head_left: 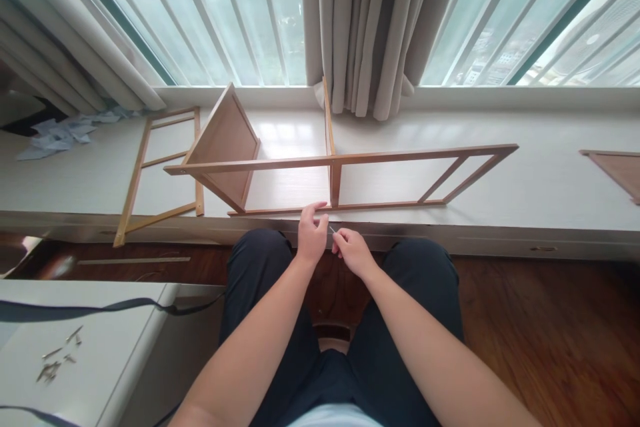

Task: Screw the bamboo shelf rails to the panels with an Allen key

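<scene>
A partly joined wooden frame (280,163) rests on its side on the white window ledge, with one solid panel (225,140) at its left and a crosspiece (336,183) near the middle. My left hand (313,235) is at the near lower rail beside that crosspiece, index finger and thumb around the rail. Close by, my right hand (351,251) pinches a thin silver hex key (332,229), its tip pointing toward the left hand and the rail. Most of the key is hidden by the fingers.
A ladder-like wooden frame (134,180) leans at the ledge's left. Another wooden panel (617,170) lies far right. Several screws (50,368) lie on a white cabinet (135,300) at lower left, crossed by a dark strap (100,310). Curtains (370,27) hang behind the ledge.
</scene>
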`<state>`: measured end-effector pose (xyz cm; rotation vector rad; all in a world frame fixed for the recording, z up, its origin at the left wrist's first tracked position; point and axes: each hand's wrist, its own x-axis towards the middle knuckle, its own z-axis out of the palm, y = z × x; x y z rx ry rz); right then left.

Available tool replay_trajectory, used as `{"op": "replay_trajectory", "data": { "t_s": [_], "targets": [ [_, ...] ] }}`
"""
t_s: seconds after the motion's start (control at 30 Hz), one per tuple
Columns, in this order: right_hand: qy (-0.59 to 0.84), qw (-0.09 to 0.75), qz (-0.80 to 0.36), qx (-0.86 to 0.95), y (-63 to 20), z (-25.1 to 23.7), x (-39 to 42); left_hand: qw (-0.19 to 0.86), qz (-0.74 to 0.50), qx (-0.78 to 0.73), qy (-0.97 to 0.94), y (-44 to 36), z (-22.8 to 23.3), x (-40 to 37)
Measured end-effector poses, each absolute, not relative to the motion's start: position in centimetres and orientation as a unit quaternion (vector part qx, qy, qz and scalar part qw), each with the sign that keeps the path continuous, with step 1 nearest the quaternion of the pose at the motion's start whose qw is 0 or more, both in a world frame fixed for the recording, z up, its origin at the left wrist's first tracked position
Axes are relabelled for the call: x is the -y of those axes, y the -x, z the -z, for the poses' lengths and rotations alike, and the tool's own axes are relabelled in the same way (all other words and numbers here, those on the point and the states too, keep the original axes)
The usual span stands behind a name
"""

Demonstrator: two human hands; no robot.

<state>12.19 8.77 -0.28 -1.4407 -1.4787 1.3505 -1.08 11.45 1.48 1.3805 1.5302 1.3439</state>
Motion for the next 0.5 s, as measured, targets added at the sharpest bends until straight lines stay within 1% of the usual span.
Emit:
{"op": "replay_trajectory", "data": {
  "t_s": [0.13,0.3,0.4,0.5],
  "targets": [
    [0.553,0.301,-0.52,0.577,-11.8,0.6,-9.0,0.295,-0.526,-0.617,-0.506,3.8,-3.0,-10.6],
    [0.523,0.301,-0.544,0.583,-11.6,0.5,-8.7,0.221,-0.521,-0.669,-0.482,9.4,-4.7,-8.5],
    [0.509,0.302,-0.57,0.57,-11.3,0.6,-8.3,0.212,-0.488,-0.69,-0.491,12.3,-4.6,-6.1],
    [0.502,0.302,-0.596,0.549,-10.8,0.7,-7.7,0.235,-0.465,-0.721,-0.458,14.9,-3.3,-3.7]
  ]
}}
